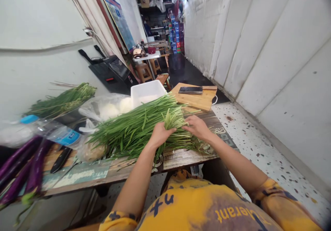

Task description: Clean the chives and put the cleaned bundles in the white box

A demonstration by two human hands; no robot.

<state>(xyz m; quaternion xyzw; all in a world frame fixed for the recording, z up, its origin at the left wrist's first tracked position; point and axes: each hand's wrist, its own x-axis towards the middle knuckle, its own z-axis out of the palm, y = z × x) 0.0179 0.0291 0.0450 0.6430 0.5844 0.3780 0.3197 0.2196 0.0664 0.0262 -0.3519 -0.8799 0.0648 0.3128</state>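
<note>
A large heap of garlic chives (pixel 134 124) lies across the wooden table, leafy tips to the left and pale stem ends to the right. My left hand (pixel 162 133) is closed around a small bunch of chives (pixel 174 118), its pale ends pointing up and toward the right. At the right side of that bunch, my right hand (pixel 198 127) pinches at the stem ends with thumb and fingers. Loose trimmings (pixel 204 146) lie on the table below my right hand.
A cutting board (pixel 196 101) with a cleaver (pixel 191 90) lies beyond the heap. Left of it are a white plastic tub (pixel 146 91), a bag of pale round vegetables (pixel 111 108), a water bottle (pixel 60 132), eggplants (pixel 36 165) and a black-handled knife (pixel 61 160).
</note>
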